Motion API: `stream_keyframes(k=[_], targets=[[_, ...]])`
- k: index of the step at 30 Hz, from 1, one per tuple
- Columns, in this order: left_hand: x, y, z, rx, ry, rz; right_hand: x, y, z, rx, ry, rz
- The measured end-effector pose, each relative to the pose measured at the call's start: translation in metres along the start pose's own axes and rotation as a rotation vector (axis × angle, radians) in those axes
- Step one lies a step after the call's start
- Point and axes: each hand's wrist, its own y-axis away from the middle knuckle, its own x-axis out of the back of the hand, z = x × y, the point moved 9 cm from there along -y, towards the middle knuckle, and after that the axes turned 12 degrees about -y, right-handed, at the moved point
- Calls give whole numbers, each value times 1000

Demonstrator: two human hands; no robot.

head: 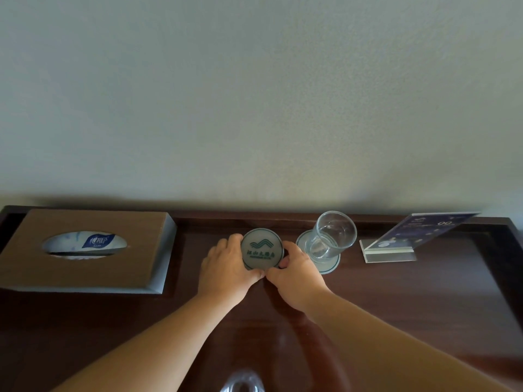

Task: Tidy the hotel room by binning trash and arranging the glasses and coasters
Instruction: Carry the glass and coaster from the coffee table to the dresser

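Near edge: we see a shiny, blurred object (242, 381) at the bottom of the view; we cannot tell what it is.
Left hand (226, 267): fingers curled round the left rim of the round grey coaster with a green logo (261, 248).
Right hand (294, 275): thumb and fingers pinch that coaster's right rim.
Held coaster: mid dark brown wooden worktop (396, 306), face towards us.
Clear drinking glass (331, 239): upright on a second pale round coaster (328, 267), just right of the hands.
Brown tissue box (85, 273): far left.
Clear acrylic sign stand (396, 250): far right.
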Motion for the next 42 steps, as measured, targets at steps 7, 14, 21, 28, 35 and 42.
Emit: stream_keyframes(k=[7, 14, 21, 28, 35, 42], targets=[[0, 1, 2, 15, -13, -36, -1, 4, 0, -13, 11, -34], [17, 16, -10, 40, 50, -40, 6, 21, -4, 27, 27, -39], [42, 52, -21, -7, 100, -7, 9, 55, -10, 44, 59, -94], [65, 91, -16, -110, 123, 11, 14, 98, -30, 107, 51, -37], [78, 142, -20, -234, 149, -2, 18, 161, -29, 127, 33, 115], [70, 194, -36, -276, 172, -41, 9, 221, -15, 137, 41, 183]])
